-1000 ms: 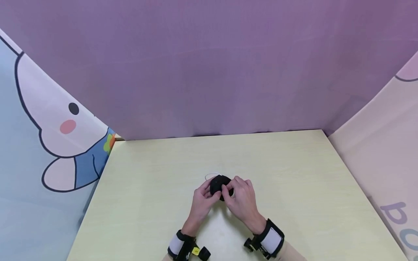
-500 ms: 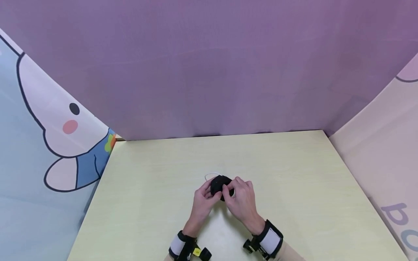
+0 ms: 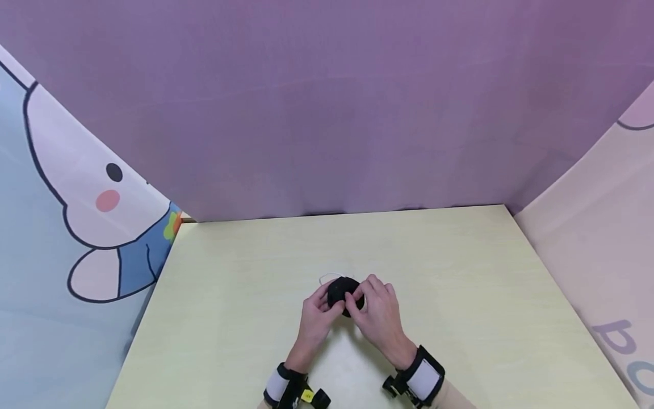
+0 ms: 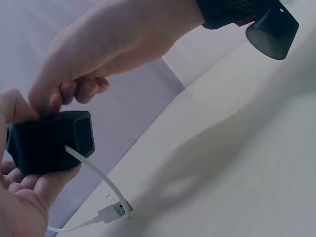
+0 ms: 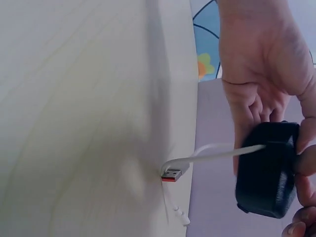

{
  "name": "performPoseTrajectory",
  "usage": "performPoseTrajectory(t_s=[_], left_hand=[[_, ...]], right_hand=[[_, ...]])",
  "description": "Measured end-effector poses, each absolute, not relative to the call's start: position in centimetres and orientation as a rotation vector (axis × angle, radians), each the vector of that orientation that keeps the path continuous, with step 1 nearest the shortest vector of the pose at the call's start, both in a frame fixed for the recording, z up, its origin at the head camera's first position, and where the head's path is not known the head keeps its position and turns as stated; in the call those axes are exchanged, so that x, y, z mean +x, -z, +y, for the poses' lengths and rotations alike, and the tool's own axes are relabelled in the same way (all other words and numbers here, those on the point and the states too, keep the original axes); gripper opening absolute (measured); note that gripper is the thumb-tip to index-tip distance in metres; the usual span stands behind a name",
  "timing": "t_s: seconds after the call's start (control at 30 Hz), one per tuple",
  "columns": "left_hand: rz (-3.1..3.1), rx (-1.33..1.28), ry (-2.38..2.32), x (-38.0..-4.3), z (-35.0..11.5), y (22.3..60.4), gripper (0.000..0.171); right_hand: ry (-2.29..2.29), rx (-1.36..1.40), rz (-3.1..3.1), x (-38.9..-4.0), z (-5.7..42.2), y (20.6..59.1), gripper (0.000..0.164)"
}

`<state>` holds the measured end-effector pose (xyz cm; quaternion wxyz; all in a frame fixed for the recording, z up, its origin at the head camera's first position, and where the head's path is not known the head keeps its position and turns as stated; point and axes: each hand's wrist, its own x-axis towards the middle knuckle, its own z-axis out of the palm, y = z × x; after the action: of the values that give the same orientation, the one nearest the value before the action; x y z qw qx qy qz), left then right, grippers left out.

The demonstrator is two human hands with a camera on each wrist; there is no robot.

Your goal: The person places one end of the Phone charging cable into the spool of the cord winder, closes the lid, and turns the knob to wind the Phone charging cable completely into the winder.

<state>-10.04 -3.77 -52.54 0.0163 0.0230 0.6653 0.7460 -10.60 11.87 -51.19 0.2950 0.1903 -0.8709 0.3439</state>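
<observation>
Both hands meet on a small black box-shaped device with a mesh-covered side, held up over the table. My left hand grips it from the left, with fingers beneath it in the left wrist view. From the right, my right hand pinches at its edge with thumb and forefinger. A white USB cable runs into one face of the device. Its USB plug hangs below, and a looped part of the cable shows behind the device in the head view. The fingertips partly cover the device.
The pale wooden table lies beneath the hands. A purple cloth wall rises at its back, with printed cloth panels on the left and right. In the right wrist view, a white cable end dangles near the USB plug.
Both hands and the device stay in nearly the same place, with only slight shifts. The same hold is kept throughout.
</observation>
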Motion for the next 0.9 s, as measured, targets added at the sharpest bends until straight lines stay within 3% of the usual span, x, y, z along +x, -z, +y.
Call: performPoseTrajectory(t_s=[0.43, 0.9], left_hand=[[2.079, 0.061, -2.255, -10.0, -4.9, 52.8, 0.049], [2.127, 0.113, -2.113, -10.1, -6.1, 52.8, 0.049]], right_hand=[[-0.803, 0.928, -2.304, -11.4, 13.3, 51.2, 0.016], [-0.460, 1.137, -2.300, -12.0, 14.6, 50.2, 0.030]])
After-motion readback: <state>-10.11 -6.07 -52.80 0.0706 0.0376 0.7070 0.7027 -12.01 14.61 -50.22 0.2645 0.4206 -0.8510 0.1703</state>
